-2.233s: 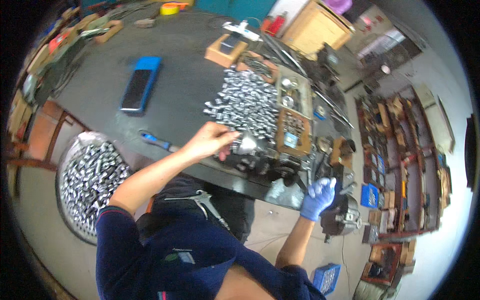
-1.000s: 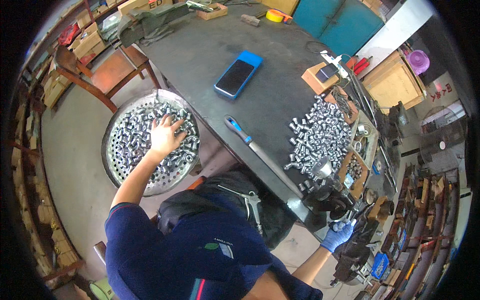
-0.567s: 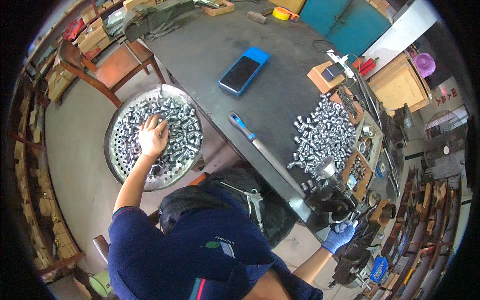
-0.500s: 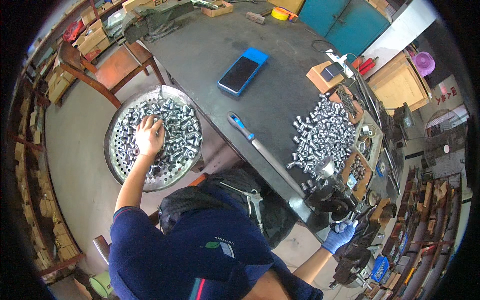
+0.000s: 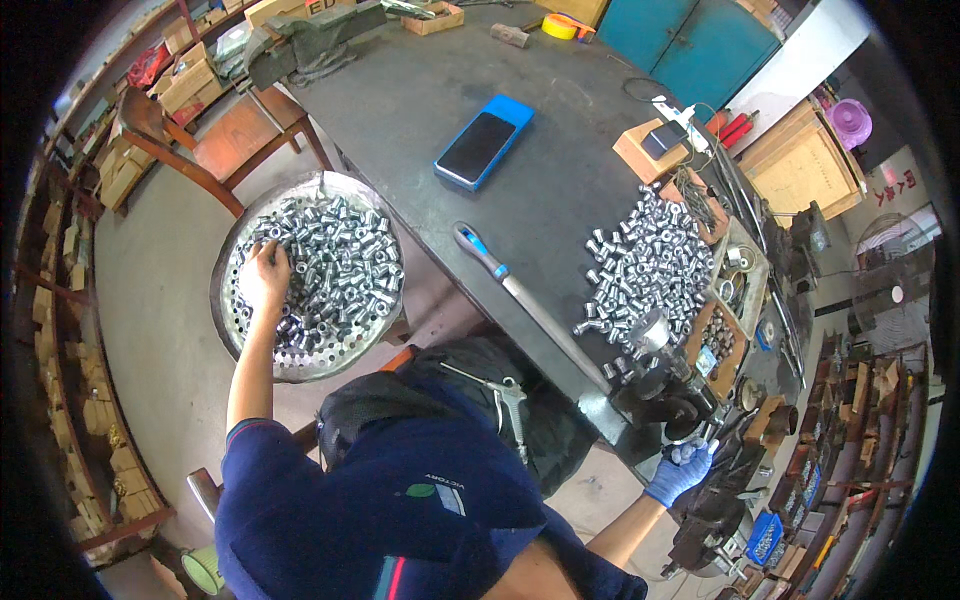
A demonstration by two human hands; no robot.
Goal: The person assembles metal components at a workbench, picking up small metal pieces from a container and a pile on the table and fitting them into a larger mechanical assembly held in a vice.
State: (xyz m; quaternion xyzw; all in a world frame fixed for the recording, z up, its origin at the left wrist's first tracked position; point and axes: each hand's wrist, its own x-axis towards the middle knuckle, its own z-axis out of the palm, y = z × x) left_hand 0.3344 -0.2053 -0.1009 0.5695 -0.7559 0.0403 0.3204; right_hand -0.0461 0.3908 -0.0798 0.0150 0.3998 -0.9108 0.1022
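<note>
My bare left hand (image 5: 264, 277) is at the left side of a round perforated metal tray (image 5: 222, 300), over a heap of small shiny metal fittings (image 5: 345, 250). Its fingers are curled down at the fittings, and what lies between them is hidden. Far to the right, my right hand (image 5: 680, 472) wears a blue-grey glove and is closed at the lower part of a dark bench machine (image 5: 665, 405). Whatever those gloved fingers grip is too small to name. A second pile of similar fittings (image 5: 650, 270) lies on the dark workbench (image 5: 400, 110), beside the machine.
On the bench lie a blue-cased device with a black screen (image 5: 480, 146) and a long grey bar with a blue handle (image 5: 530, 305). An air blow gun (image 5: 512, 405) hangs near my lap. A wooden chair (image 5: 235, 145) stands behind the tray; shelves (image 5: 860, 450) line the right.
My left hand has shifted left and slightly up across the tray, uncovering fittings in the middle. My right hand stays in nearly the same place at the machine.
</note>
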